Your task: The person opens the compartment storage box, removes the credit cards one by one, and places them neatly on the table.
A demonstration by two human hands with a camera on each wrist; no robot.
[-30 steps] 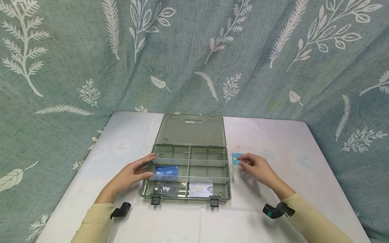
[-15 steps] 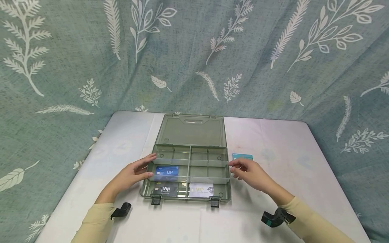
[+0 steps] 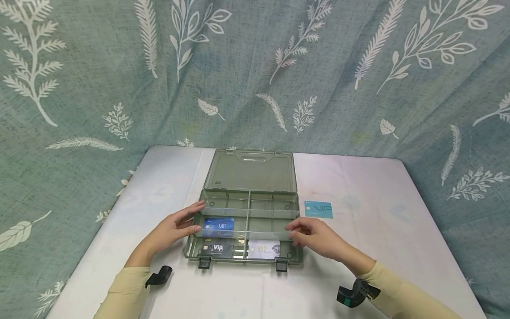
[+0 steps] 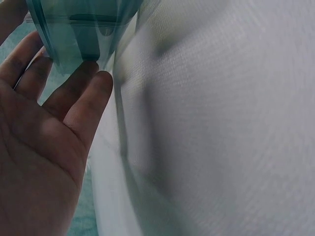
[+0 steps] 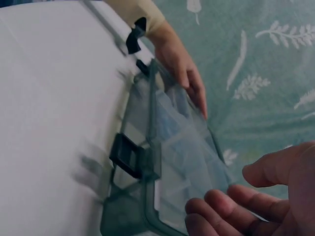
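Note:
A translucent grey-green compartment box (image 3: 239,260) lies with its lid (image 3: 255,170) laid back. Inside, a blue VIP card (image 3: 218,227) is in the middle-left compartment. A black Vip card (image 3: 217,248) lies front left and a white VIP card (image 3: 264,249) front right. My left hand (image 3: 175,229) touches the box's left side, its fingers fairly straight; the left wrist view shows those fingertips (image 4: 104,78) against the wall. Over the box's right edge is my right hand (image 3: 318,237), fingers loosely bent; nothing shows between thumb and fingers (image 5: 224,204) in the right wrist view.
A teal VIP card (image 3: 318,210) lies flat on the white tabletop (image 3: 366,190), right of the box. Two dark latches (image 3: 281,266) hang at the box's front edge. A leaf-patterned curtain (image 3: 239,88) surrounds the table's back and sides.
My right hand has moved from the teal card leftward and toward me, over the box's right edge. The teal card is now uncovered on the table. My left hand stays in place.

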